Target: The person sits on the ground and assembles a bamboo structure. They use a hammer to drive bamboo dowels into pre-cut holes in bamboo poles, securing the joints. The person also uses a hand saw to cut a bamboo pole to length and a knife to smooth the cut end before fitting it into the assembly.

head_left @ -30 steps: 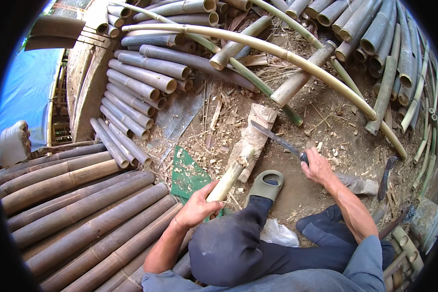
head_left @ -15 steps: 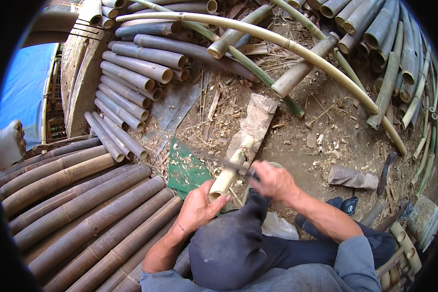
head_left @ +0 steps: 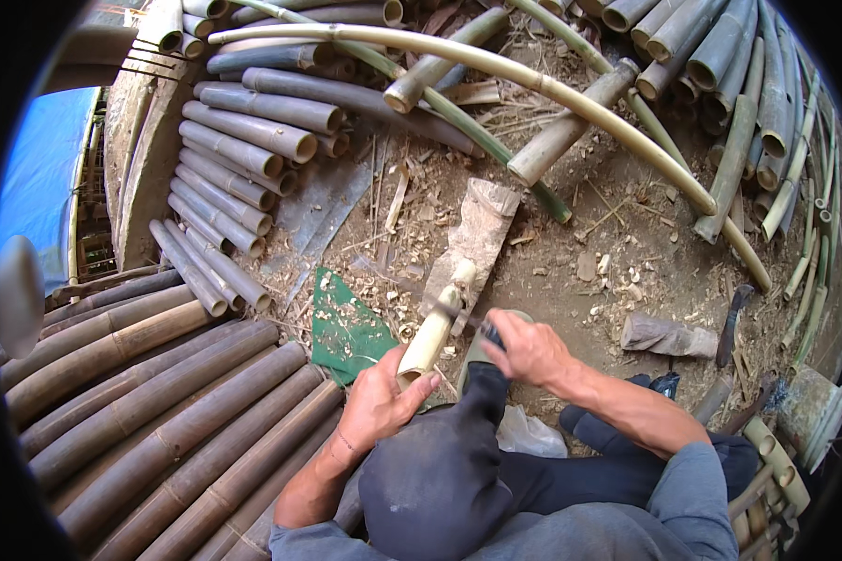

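Note:
My left hand [head_left: 384, 397] is wrapped round the near, open end of a short, pale, peeled bamboo tube [head_left: 430, 344], thumb across its rim. The tube's far end lies over a wooden block [head_left: 486, 210] on the ground. My right hand [head_left: 530, 353] is closed on the dark handle of a knife [head_left: 449, 310]. Its blade lies across the upper part of the tube and is smeared by motion, so whether the edge touches cannot be told. Behind the right hand a pale rounded object [head_left: 513, 318] is partly hidden. My dark-clad knee [head_left: 430, 481] rises just below the hands.
Thick brown bamboo poles [head_left: 168, 435] lie at the left. Cut bamboo tubes [head_left: 248, 138] are stacked beyond, and more [head_left: 720, 56] at the far right. A long bent pole [head_left: 571, 98] arches across. Shavings litter a green sheet [head_left: 346, 327]; a dark blade [head_left: 733, 327] lies right.
The knife blade, earlier showing long toward the left, is now more blurred across the tube. Both hands keep their holds. The whole view has shifted slightly.

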The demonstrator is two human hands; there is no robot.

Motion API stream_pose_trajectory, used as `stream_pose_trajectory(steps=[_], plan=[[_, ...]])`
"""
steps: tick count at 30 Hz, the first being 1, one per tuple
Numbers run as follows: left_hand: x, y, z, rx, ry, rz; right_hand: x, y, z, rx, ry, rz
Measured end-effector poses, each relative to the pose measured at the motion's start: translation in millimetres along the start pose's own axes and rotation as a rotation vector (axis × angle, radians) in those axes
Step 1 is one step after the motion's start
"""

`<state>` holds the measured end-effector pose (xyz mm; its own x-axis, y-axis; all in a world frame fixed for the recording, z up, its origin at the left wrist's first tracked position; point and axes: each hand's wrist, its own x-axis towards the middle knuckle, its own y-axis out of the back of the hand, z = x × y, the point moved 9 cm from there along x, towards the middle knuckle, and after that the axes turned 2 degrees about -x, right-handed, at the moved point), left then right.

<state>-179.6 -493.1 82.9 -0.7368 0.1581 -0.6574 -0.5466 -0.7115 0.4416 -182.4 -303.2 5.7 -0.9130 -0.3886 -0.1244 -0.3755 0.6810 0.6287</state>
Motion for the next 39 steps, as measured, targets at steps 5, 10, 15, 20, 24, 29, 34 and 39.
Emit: stream_pose_trajectory(steps=[5, 10, 15, 20, 24, 29, 34, 39], plan=[[4, -1, 7, 0.047, -0.040, 0.008, 27, -11, 35, -0.176, -0.185, -0.041], [-2, 0, -17, -0.031, -0.007, -0.001, 5, 9, -39, 0.048, 0.132, 0.078], [6, -1, 10, 0.000, 0.029, -0.019, 23, -6, 40, -0.157, -0.173, 0.018], [10, 1, 0, -0.085, -0.075, 0.005, 1, 5, -26, -0.049, 0.161, 0.120], [6, -3, 2, -0.056, 0.000, -0.040, 22, -25, 92, -0.157, -0.464, -0.152], [2, 5, -1, 0.021, -0.011, -0.026, 2, 5, -21, -0.032, 0.221, 0.116], [1, 3, 18, 0.239, -0.113, -0.063, 13, -13, 88, -0.277, -0.274, -0.103], [3, 3, 14, 0.306, -0.025, -0.099, 12, -3, 26, -0.111, 0.019, 0.009]])
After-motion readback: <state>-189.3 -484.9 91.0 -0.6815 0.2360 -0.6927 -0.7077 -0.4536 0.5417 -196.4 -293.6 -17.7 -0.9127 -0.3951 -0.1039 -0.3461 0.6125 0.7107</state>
